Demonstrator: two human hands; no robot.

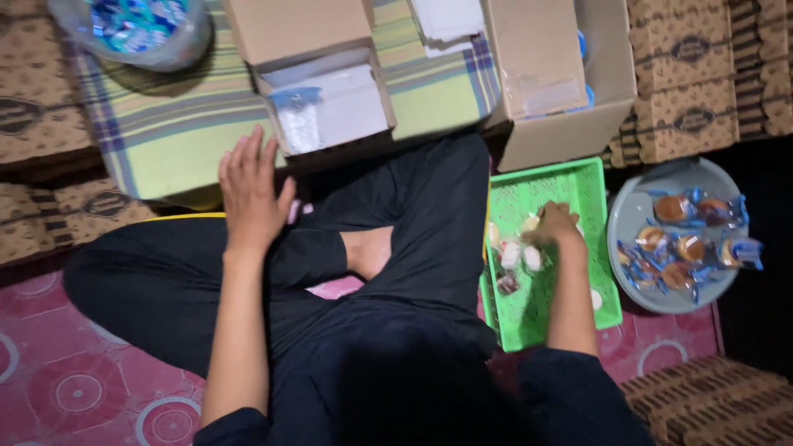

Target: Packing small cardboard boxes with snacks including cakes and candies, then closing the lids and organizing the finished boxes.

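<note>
1. Head view: we sit cross-legged on a pink patterned mat [74, 388] in dark clothing.
2. Our right hand [555, 226] reaches into a green perforated tray [570, 177] beside the right knee. Its fingers are curled together over small wrapped pieces [519, 254] near the tray's left wall; we cannot tell whether one is clamped.
3. Our left hand [250, 194] lies flat, fingers spread apart, holding nothing, at the edge of a striped cloth [178, 124].
4. On that cloth, just beyond the left hand, stands an open cardboard box [322, 99] with white contents.
5. A second, larger carton [553, 74] sits behind the tray.
6. A grey round plate [632, 211] of blue-wrapped cakes [690, 244] lies just right of the tray.
7. A clear bag of blue items [136, 29] rests at the cloth's far left.
</note>
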